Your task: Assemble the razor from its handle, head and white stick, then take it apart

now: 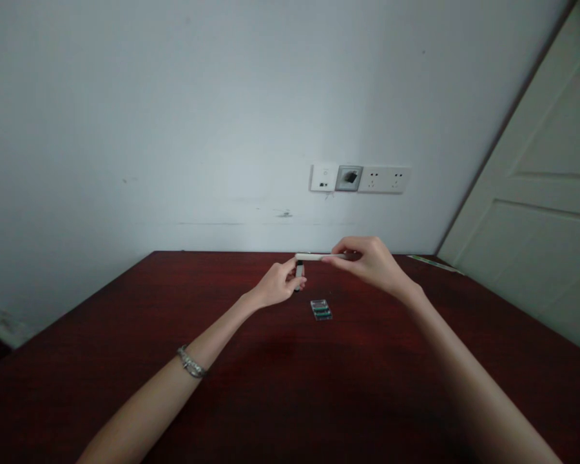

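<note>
Wall (pixel 174 116) behind everything, pale and scuffed. Dark red table (pixel 270 399) in front of it, white door (pixel 536 193) to the right. Over the table, close together: right hand (pixel 372 258) pinching one end of a flat white bar (pixel 312 257) between thumb and fingers, left hand (pixel 276 283) at the other end, closed around a short upright piece (pixel 299 270). Long axis of the bar running level from side to side, across the gap between the hands; upright piece roughly square beneath the left end, hard to tell whether joined or only touching. Clear packet (pixel 321 310) with green strips lying flat on the table, lower and nearer the camera than the hands, just right of the left hand and closer to that one.
</note>
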Demonstrator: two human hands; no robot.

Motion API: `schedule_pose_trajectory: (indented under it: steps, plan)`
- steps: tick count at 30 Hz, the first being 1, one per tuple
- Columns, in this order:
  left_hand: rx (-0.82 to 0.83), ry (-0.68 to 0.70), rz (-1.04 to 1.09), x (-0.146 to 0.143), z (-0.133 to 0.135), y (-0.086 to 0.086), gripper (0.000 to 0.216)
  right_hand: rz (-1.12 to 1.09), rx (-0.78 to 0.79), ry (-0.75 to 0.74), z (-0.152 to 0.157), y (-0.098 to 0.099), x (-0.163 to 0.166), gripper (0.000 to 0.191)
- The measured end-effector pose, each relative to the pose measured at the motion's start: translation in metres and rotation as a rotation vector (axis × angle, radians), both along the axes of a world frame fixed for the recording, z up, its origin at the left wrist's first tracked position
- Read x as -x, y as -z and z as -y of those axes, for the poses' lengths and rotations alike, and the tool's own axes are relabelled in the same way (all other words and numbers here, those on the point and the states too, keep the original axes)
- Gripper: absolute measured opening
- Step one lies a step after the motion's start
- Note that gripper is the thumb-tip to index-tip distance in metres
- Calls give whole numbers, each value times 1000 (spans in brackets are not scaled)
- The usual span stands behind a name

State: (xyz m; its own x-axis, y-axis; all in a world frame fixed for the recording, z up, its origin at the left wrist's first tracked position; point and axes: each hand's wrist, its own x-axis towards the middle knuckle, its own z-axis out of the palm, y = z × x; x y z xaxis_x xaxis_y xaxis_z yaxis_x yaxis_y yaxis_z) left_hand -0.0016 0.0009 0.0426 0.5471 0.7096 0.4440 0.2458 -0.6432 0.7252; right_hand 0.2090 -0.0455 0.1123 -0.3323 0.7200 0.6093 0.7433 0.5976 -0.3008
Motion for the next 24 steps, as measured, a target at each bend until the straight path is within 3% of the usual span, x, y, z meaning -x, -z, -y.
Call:
schedule_pose_trajectory:
  steps: [11,18,24]
  plan:
    - [39,21,84,3,-8,5,9,-14,-22,17,-13,3,-12,32]
    - [-5,-31,51,2,-11,10,9,-28,23,-42,-8,6,5,31]
    - [24,37,93,0,-8,9,8,-66,13,-11,-13,4,-8,30]
